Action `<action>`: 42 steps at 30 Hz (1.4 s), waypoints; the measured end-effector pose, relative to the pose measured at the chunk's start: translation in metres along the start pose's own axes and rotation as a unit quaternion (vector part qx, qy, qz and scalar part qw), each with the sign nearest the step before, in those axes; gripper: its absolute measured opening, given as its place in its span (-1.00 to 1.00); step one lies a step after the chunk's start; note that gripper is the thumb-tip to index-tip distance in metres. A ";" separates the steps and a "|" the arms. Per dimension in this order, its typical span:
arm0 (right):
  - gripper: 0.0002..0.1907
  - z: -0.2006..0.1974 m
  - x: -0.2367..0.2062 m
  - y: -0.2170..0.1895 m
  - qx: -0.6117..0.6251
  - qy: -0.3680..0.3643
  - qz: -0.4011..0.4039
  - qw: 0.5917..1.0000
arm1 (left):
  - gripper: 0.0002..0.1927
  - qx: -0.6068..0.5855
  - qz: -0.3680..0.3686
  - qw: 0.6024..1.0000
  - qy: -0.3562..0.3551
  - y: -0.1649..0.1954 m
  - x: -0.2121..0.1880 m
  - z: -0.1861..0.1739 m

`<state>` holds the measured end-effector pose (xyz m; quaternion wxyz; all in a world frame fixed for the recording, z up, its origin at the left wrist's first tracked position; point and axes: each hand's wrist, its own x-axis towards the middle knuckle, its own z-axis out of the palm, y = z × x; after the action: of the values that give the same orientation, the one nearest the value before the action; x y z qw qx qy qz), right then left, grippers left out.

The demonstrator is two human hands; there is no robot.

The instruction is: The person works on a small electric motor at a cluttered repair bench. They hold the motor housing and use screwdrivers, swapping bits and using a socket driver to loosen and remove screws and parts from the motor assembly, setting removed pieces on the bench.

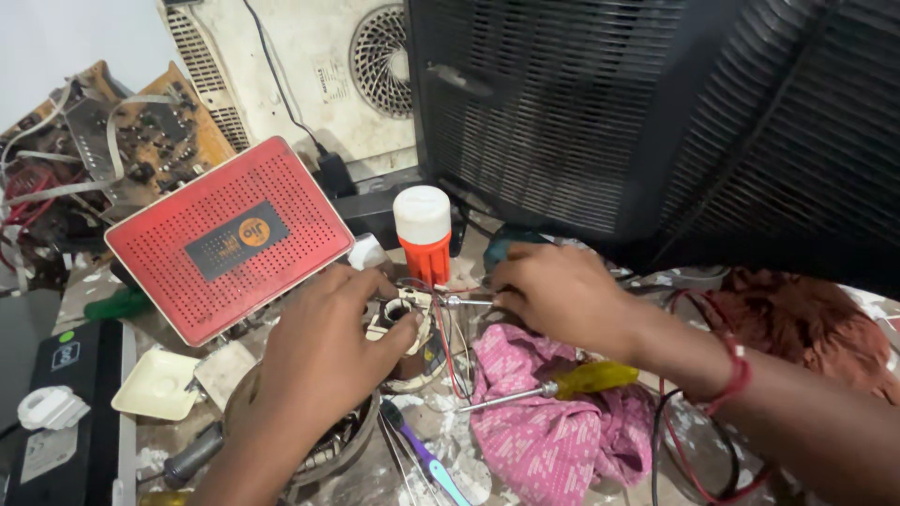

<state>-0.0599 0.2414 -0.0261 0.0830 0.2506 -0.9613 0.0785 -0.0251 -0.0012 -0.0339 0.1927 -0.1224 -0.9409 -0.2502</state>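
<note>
My left hand (pixel 323 351) grips a small cream-coloured electrical part (pixel 403 314) with thin wires running from it, thumb and fingers around its left side. My right hand (pixel 553 292) holds a slim metal-tipped tool (pixel 461 302) whose tip touches the part from the right. Both hands meet at the middle of a cluttered bench. An orange bottle with a white cap (pixel 424 234) stands just behind the part. A yellow-handled screwdriver (pixel 562 382) lies on a pink cloth (pixel 544 431) below my right wrist.
A red perforated box (pixel 225 234) leans at the left, with bare circuit boards (pixel 141 131) behind it. A large black vented casing (pixel 656 112) overhangs the right. A purple-and-blue tool (pixel 422 459), a round metal part (pixel 337 445), a cream tray (pixel 155 384) and red wires (pixel 684 440) lie around.
</note>
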 end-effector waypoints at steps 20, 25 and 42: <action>-0.92 0.008 -0.003 -0.011 -0.091 0.071 -0.042 0.992 | -0.57 -0.028 -0.014 0.999 -0.004 -0.001 0.000 -0.002; -0.91 -0.020 -0.008 -0.005 -0.001 0.112 0.008 0.994 | -0.61 -0.087 0.029 0.992 0.092 0.002 0.002 -0.007; -0.87 -0.064 0.000 -0.015 0.218 0.087 0.014 0.972 | -0.72 -0.475 -0.139 0.866 0.066 0.001 0.009 -0.020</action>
<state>-0.0443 0.2407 0.0377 0.1083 0.2414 -0.9137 0.3084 -0.0270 -0.0094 -0.0139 0.1359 -0.0501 -0.7004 -0.6989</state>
